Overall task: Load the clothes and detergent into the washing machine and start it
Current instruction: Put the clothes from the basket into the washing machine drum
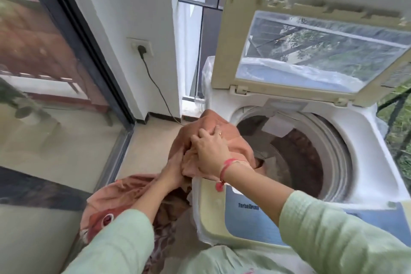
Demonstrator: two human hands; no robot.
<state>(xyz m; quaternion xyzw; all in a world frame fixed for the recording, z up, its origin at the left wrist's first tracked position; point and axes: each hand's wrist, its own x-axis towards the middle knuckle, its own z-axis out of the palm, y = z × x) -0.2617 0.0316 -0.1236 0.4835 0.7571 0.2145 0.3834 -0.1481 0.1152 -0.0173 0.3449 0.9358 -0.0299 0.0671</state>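
Note:
A white top-loading washing machine stands at the right with its lid raised and the drum open; brownish cloth lies in the drum. A bundle of orange-pink cloth hangs over the machine's left rim. My right hand grips the bundle from above. My left hand holds it from below, partly hidden in the folds. More orange patterned clothes lie in a heap low down, left of the machine. No detergent is in view.
A dark power cord runs from a wall socket down to the floor behind the machine. A glass sliding door fills the left. A railing and greenery lie beyond. The machine's control panel faces me.

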